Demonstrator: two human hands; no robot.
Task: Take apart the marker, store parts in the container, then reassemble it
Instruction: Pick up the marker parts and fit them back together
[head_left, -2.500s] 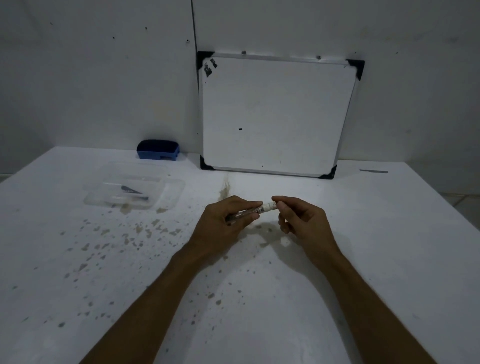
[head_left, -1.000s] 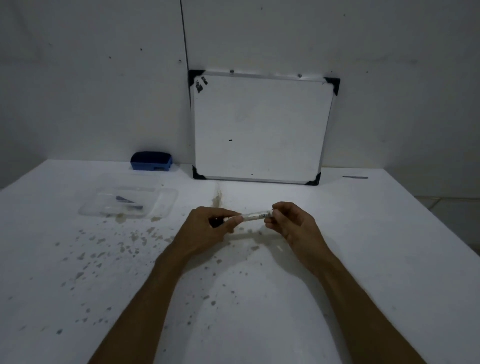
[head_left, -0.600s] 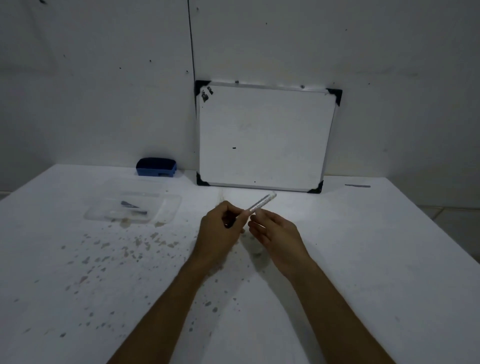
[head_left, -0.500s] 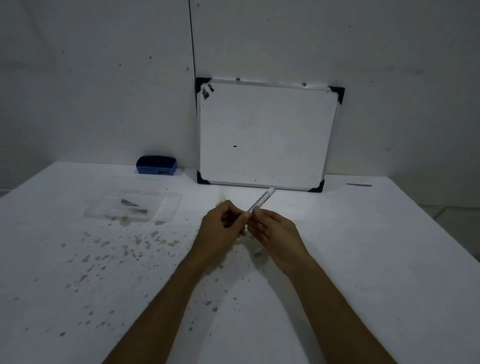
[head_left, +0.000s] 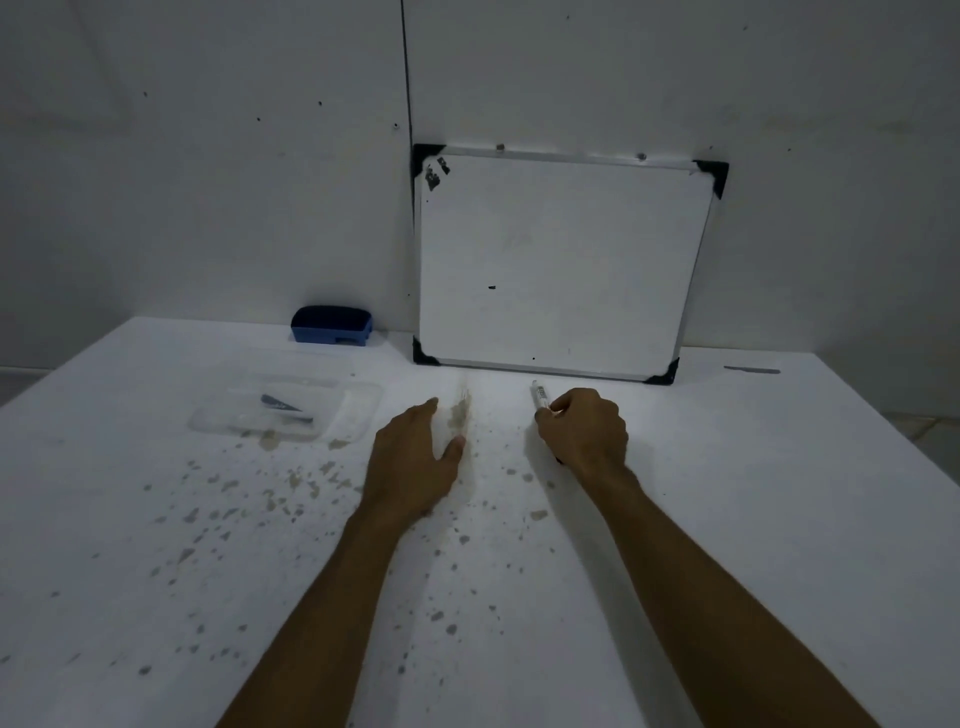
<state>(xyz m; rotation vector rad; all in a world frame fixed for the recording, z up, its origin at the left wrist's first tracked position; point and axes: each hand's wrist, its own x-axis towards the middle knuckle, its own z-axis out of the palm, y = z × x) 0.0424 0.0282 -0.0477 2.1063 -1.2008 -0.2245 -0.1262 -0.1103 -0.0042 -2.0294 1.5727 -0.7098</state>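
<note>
My right hand (head_left: 584, 434) grips the white marker (head_left: 540, 396), whose far end sticks out past my fingers toward the whiteboard. The rest of the marker is hidden in my fist. My left hand (head_left: 415, 460) is apart from it, flat and open over the table with fingers together, holding nothing. A clear plastic container (head_left: 284, 410) sits on the table to the left of my left hand, with a small dark pointed part (head_left: 280, 402) lying inside it.
A whiteboard (head_left: 563, 262) leans on the wall behind the hands. A blue eraser (head_left: 332, 325) sits at the wall beyond the container. A thin grey strip (head_left: 751, 370) lies at the far right. The white table (head_left: 208, 545) is speckled with brown stains.
Both hands held the marker together before. My left hand has let go and dropped flat to the left; my right hand has moved right, keeping the marker.
</note>
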